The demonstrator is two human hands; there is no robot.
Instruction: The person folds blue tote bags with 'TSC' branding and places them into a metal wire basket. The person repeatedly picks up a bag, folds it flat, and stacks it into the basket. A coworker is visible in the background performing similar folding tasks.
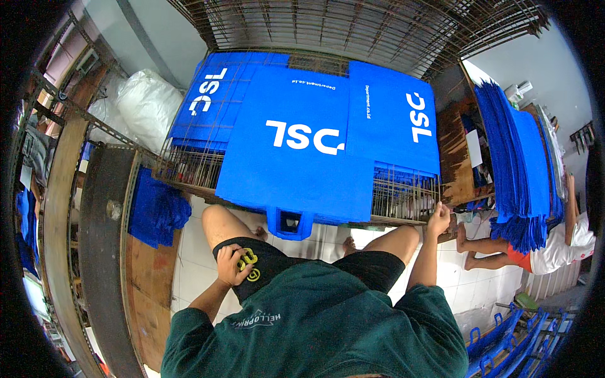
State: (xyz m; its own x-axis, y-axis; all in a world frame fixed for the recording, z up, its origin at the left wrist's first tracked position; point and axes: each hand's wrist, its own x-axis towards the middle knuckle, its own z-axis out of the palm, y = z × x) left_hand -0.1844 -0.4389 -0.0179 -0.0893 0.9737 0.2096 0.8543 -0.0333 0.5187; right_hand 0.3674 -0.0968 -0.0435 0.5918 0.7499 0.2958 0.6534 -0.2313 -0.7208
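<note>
Head view looks down on three flat blue fabric bags with white lettering, lying on a rusty wire rack (403,196): a left bag (200,113) with thin wires crossing in front of it, a centre bag (296,176) reaching nearest the person, and a right bag (392,123). The centre bag's looped handle (273,225) hangs over the near edge. More wire shelves (353,25) stand raised at the far side.

The left hand (233,266) rests on the left leg of the black shorts (261,259), fingers loosely bent and apart, holding nothing that shows. The right hand (439,220) is at the rack's near right corner, its fingers drawn narrow and apparently closed on the wire edge.

As for progress, this shelf looks filled: all three bags lie spread with their lettering up, and only narrow patches of bare wire show between and beside them. The raised shelves suggest that more layers are left, though how many cannot be told. A tall blue fabric stack (513,151) at the right and a smaller blue fabric pile (157,211) on the left bench (151,271) show no lettering from here, so whether they are finished or waiting is unclear. Beyond the right stack, a co-worker in a white shirt (558,252) is partly visible
</note>
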